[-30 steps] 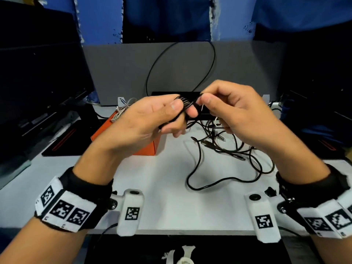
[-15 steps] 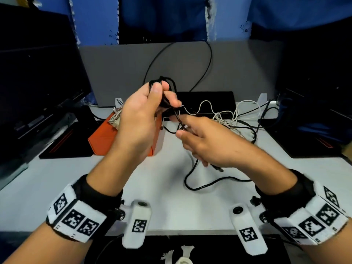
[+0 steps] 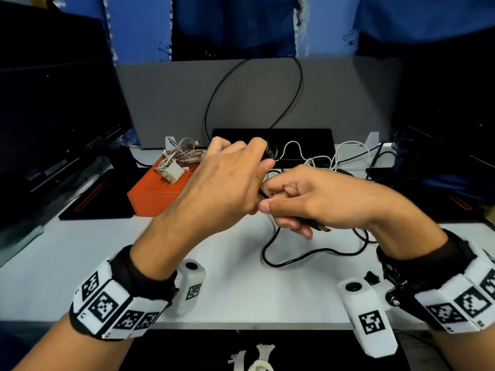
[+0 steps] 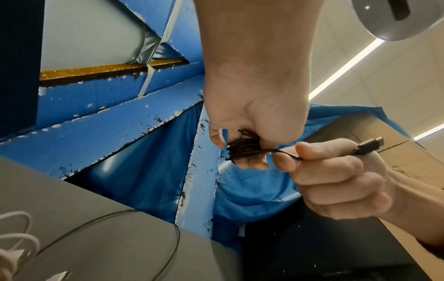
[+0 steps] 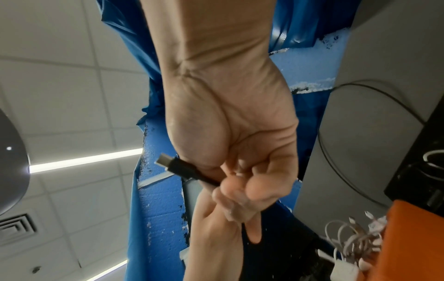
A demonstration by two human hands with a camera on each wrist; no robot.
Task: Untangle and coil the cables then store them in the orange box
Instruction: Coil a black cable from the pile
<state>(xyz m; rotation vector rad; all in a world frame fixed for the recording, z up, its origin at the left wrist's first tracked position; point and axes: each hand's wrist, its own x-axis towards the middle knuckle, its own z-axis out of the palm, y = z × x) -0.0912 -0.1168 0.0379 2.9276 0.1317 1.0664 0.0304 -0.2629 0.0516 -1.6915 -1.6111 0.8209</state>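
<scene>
My left hand grips a small black cable coil above the white table. Touching it on the right, my right hand pinches the same cable's loose end, whose black plug sticks out past the palm. The orange box stands behind my left hand, with coiled white cables and a white charger in it. Another black cable loops on the table under my right hand. A tangle of white cable lies behind the hands.
A grey panel closes the back of the table, with a black pad and a thin black cable loop before it. Dark monitors stand on both sides. Black flat items lie left of the orange box.
The left hand with the coil came down from its raised position. The right hand moved up and left to meet it, now holding the plug end close to the coil.
</scene>
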